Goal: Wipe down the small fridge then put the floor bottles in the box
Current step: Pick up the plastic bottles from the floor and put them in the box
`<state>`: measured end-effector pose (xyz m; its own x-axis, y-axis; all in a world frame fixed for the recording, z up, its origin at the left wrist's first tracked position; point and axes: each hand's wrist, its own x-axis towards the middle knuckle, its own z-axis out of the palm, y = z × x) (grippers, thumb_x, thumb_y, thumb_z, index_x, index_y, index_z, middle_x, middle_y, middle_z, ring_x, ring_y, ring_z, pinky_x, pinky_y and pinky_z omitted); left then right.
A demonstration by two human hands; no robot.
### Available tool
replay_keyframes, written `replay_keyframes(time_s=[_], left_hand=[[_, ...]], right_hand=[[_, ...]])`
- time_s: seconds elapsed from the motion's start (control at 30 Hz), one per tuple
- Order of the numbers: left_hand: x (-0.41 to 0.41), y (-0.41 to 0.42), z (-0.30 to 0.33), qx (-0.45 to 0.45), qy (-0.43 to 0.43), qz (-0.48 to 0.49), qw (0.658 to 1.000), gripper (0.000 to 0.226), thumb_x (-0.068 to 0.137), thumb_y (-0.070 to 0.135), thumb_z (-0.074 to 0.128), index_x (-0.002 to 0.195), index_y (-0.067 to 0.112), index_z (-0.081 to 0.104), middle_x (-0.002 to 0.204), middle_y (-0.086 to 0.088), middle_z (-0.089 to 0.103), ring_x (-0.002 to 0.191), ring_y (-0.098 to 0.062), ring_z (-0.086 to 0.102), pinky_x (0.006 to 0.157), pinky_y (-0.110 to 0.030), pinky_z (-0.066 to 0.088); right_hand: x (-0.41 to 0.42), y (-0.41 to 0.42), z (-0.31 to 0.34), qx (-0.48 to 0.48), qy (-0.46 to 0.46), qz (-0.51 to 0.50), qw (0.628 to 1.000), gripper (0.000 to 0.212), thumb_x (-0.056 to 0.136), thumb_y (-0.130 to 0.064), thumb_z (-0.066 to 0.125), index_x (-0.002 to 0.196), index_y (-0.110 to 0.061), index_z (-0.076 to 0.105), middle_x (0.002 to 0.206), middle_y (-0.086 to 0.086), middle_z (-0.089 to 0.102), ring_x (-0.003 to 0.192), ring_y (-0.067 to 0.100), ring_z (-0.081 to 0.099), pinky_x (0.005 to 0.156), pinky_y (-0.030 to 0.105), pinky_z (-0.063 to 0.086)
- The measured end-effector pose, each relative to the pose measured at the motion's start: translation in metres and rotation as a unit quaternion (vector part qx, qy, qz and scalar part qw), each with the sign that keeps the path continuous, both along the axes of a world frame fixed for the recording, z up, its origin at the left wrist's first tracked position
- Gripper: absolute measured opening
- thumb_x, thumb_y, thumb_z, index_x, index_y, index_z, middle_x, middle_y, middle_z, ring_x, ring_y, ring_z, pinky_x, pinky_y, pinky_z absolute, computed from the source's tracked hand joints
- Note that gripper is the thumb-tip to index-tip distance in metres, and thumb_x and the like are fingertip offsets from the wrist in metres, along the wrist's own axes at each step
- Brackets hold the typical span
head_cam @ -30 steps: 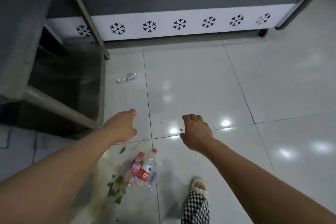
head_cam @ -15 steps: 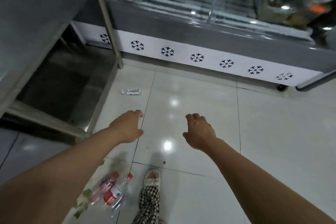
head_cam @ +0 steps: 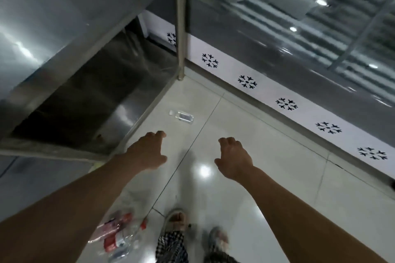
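Left hand (head_cam: 147,151): stretched forward, fingers loosely curled, holding nothing.
Right hand (head_cam: 233,160): likewise reached out, empty.
Clear bottle (head_cam: 181,115): lay on the floor at 12 o'clock from the hands, apart.
Red-labelled bottles (head_cam: 119,235): lay at 7 o'clock, blurred.

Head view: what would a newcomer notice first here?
Two bare arms reach forward over the glossy tiled floor, left hand and right hand both empty. A small clear bottle lies ahead near the steel table; red-labelled bottles lie by the feet.
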<state>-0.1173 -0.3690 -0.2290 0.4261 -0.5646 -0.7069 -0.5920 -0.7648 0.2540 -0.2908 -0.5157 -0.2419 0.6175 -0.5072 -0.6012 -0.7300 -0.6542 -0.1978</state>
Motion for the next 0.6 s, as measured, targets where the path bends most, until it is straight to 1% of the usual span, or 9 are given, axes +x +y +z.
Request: replay_keyframes(time_s=[0.07,0.2,0.33,0.4,0.5,0.6], left_hand=[[0.01,-0.008,-0.012,0.013,0.01,0.029,0.999,0.07,0.084,0.027,0.06,0.143,0.021,0.023,0.138,-0.009,0.04,0.117,-0.027,0.051,0.093,-0.037,0.046],[0.021,-0.028,-0.04,0.034,0.009,0.084,0.996,0.069,0.084,0.03,0.06,0.142,0.021,0.024,0.139,-0.008,0.041,0.121,-0.026,0.047,0.094,-0.036,0.044],[0.024,-0.051,-0.074,0.039,0.026,0.164,0.985,0.071,0.085,0.031,0.063,0.143,0.019,0.024,0.137,-0.011,0.044,0.118,-0.028,0.05,0.095,-0.038,0.045],[0.021,-0.063,-0.097,0.044,0.035,0.199,0.978,0.071,0.085,0.032,0.063,0.143,0.018,0.024,0.135,-0.013,0.045,0.116,-0.029,0.051,0.095,-0.039,0.045],[0.011,-0.077,-0.135,0.05,0.031,0.249,0.967,0.072,0.085,0.034,0.062,0.144,0.02,0.022,0.138,-0.012,0.043,0.124,-0.03,0.046,0.1,-0.042,0.043],[0.004,-0.087,-0.184,0.055,0.02,0.29,0.955,0.071,0.086,0.033,0.061,0.144,0.022,0.021,0.14,-0.011,0.041,0.126,-0.03,0.043,0.102,-0.044,0.04]], right_hand=[[0.027,-0.018,-0.013,0.01,-0.004,0.032,0.999,0.055,0.092,-0.026,0.054,0.139,-0.01,0.031,0.138,0.01,0.037,0.124,0.027,0.039,0.096,0.038,0.042],[0.073,-0.058,-0.044,0.021,-0.007,0.102,0.995,0.053,0.092,-0.023,0.053,0.138,-0.01,0.033,0.137,0.011,0.038,0.124,0.027,0.039,0.096,0.037,0.043],[0.108,-0.1,-0.085,0.05,0.016,0.178,0.983,0.054,0.092,-0.022,0.053,0.14,-0.009,0.031,0.136,0.011,0.039,0.125,0.027,0.039,0.097,0.036,0.041],[0.12,-0.122,-0.11,0.067,0.028,0.197,0.978,0.055,0.091,-0.022,0.054,0.14,-0.01,0.03,0.136,0.011,0.038,0.126,0.028,0.038,0.097,0.035,0.04],[0.132,-0.148,-0.155,0.077,0.037,0.219,0.972,0.054,0.091,-0.021,0.055,0.138,-0.009,0.032,0.133,0.013,0.04,0.123,0.03,0.042,0.096,0.036,0.042],[0.143,-0.162,-0.209,0.078,0.042,0.22,0.971,0.053,0.089,-0.021,0.058,0.135,-0.009,0.035,0.13,0.014,0.042,0.119,0.031,0.045,0.093,0.036,0.043]])
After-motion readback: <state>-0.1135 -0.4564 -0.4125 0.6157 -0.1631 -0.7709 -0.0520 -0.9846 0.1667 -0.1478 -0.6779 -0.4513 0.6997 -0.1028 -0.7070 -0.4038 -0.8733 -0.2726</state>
